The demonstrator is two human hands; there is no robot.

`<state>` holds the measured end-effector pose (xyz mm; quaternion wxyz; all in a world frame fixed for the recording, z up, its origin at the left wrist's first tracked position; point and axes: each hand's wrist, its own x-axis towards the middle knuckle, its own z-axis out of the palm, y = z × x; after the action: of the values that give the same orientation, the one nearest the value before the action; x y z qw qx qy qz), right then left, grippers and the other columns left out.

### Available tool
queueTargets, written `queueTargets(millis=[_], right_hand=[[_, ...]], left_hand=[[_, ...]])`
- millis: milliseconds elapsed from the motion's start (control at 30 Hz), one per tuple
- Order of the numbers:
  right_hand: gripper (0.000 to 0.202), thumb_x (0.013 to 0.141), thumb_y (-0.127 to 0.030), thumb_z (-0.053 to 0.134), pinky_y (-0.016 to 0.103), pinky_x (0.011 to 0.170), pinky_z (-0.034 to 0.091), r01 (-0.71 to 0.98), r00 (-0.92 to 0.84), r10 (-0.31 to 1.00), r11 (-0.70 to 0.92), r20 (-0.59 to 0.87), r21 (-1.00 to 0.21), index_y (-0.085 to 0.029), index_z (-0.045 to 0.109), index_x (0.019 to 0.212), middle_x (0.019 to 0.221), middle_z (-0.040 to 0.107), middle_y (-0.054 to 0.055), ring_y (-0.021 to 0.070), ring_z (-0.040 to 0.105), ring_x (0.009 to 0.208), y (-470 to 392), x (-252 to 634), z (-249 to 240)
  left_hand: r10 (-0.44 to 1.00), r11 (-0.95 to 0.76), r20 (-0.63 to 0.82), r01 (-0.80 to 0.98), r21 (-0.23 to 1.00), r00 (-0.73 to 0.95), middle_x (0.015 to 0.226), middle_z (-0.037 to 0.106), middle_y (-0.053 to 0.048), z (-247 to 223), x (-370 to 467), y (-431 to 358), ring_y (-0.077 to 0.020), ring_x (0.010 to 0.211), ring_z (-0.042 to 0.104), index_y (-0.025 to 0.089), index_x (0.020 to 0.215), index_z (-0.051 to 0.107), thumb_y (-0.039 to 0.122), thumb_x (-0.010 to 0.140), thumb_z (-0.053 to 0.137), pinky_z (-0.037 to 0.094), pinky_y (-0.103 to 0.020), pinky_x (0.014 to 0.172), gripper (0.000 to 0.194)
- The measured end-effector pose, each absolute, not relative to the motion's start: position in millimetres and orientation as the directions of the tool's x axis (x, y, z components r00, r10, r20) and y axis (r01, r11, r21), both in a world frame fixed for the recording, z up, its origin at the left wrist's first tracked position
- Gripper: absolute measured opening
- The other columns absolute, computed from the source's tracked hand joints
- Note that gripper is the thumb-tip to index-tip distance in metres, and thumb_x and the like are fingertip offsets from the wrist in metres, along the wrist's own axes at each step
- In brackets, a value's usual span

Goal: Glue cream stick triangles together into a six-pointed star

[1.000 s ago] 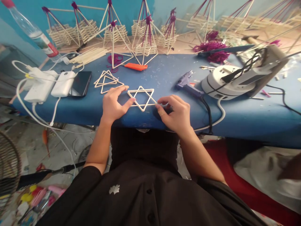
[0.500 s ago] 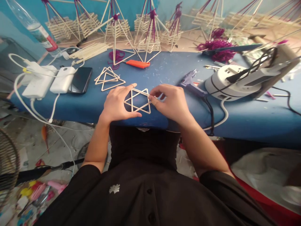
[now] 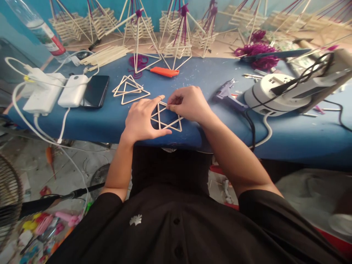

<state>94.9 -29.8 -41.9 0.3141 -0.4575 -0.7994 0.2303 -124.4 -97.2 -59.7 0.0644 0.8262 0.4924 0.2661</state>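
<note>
A six-pointed star [image 3: 161, 128] made of thin wooden sticks lies on the blue table in front of me. My left hand [image 3: 141, 119] curves round its left side, index finger by the upper corner and thumb along the lower one, bracing it. Over the star's upper right part is my right hand [image 3: 189, 104], its thumb and index finger pinched together at the upper sticks. Whatever is between those fingertips is too small to make out, and the hand covers some of the star. Behind my left hand are loose stick triangles [image 3: 131, 101], overlapping each other.
A glue gun [image 3: 227, 96] and a round white power strip [image 3: 271, 104] are on the right. To the left are a phone [image 3: 96, 91] and a white charger [image 3: 73, 91]. An orange-handled cutter [image 3: 164, 72], stick frames [image 3: 150, 68] and purple yarn [image 3: 257, 55] stand farther back.
My right hand has moved from the star's right corner up and left to its upper sticks, still pinching. My left hand keeps its place round the star. The whole view has shifted slightly.
</note>
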Motion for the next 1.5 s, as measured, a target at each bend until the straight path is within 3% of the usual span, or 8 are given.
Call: queueTargets(millis=[367,567,700,800,867,1100,1367,1500], right_hand=[[0.007,0.073,-0.016,0.077,0.039,0.073,0.059,0.589,-0.377,0.893,0.435,0.246,-0.681,-0.017,0.079,0.079,0.066,0.073,0.003,0.0189,0.063,0.065,-19,101,-44],[0.011,0.076,-0.027,0.083,0.040,0.073,0.058,0.601,-0.365,0.902,0.417,0.229,-0.682,-0.018,0.082,0.083,0.067,0.074,0.004,0.0194,0.063,0.065,-20,103,-41],[0.008,0.072,-0.021,0.084,0.049,0.085,0.063,0.593,-0.360,0.887,0.458,0.291,-0.662,-0.020,0.080,0.079,0.064,0.071,0.004,0.0224,0.065,0.066,-22,96,-46],[0.005,0.074,-0.016,0.079,0.058,0.100,0.060,0.641,-0.323,0.892,0.453,0.317,-0.620,-0.021,0.080,0.076,0.065,0.072,0.005,0.0245,0.067,0.069,-26,90,-49],[0.008,0.074,-0.015,0.075,0.060,0.101,0.059,0.679,-0.304,0.894,0.446,0.330,-0.582,-0.022,0.080,0.075,0.068,0.074,0.006,0.0260,0.067,0.071,-29,88,-48],[0.004,0.081,-0.024,0.078,0.053,0.090,0.061,0.680,-0.345,0.914,0.402,0.216,-0.614,-0.021,0.081,0.080,0.072,0.075,0.007,0.0274,0.071,0.073,-31,93,-36],[0.009,0.072,-0.015,0.075,0.047,0.085,0.063,0.617,-0.338,0.897,0.439,0.284,-0.652,-0.018,0.081,0.077,0.062,0.070,0.006,0.0236,0.066,0.070,-19,95,-48],[0.010,0.075,-0.020,0.074,0.047,0.085,0.064,0.603,-0.386,0.880,0.469,0.278,-0.646,-0.020,0.082,0.081,0.071,0.077,0.007,0.0245,0.068,0.070,-20,100,-45]], left_hand=[[0.855,-0.497,0.369,0.782,0.376,0.365,0.157,0.066,-0.012,-60,-124,-97,-0.0398,0.141,0.061,0.025,0.161,0.053,0.077,0.068,0.091,0.044,-0.055,0.124,0.113],[0.857,-0.490,0.370,0.788,0.373,0.358,0.154,0.067,-0.013,-60,-125,-97,-0.0395,0.141,0.062,0.025,0.161,0.052,0.077,0.067,0.091,0.044,-0.055,0.124,0.114],[0.857,-0.493,0.366,0.786,0.373,0.364,0.154,0.068,-0.014,-60,-125,-97,-0.0396,0.141,0.062,0.025,0.160,0.053,0.078,0.068,0.091,0.044,-0.055,0.124,0.113],[0.854,-0.497,0.369,0.783,0.373,0.366,0.154,0.067,-0.014,-61,-125,-97,-0.0403,0.141,0.061,0.023,0.161,0.052,0.079,0.068,0.090,0.043,-0.056,0.124,0.115],[0.855,-0.495,0.369,0.783,0.376,0.364,0.154,0.067,-0.014,-61,-125,-96,-0.0406,0.140,0.061,0.025,0.161,0.051,0.081,0.068,0.090,0.043,-0.056,0.124,0.116],[0.853,-0.496,0.375,0.785,0.370,0.362,0.152,0.068,-0.014,-62,-124,-96,-0.0406,0.138,0.062,0.024,0.162,0.050,0.079,0.068,0.090,0.045,-0.057,0.121,0.115],[0.848,-0.508,0.381,0.771,0.384,0.368,0.152,0.068,-0.012,-59,-123,-98,-0.0406,0.139,0.063,0.027,0.162,0.047,0.067,0.071,0.091,0.046,-0.056,0.122,0.108],[0.853,-0.496,0.387,0.771,0.399,0.350,0.152,0.069,-0.012,-60,-123,-100,-0.0403,0.137,0.066,0.028,0.162,0.047,0.067,0.071,0.091,0.048,-0.056,0.122,0.108]])
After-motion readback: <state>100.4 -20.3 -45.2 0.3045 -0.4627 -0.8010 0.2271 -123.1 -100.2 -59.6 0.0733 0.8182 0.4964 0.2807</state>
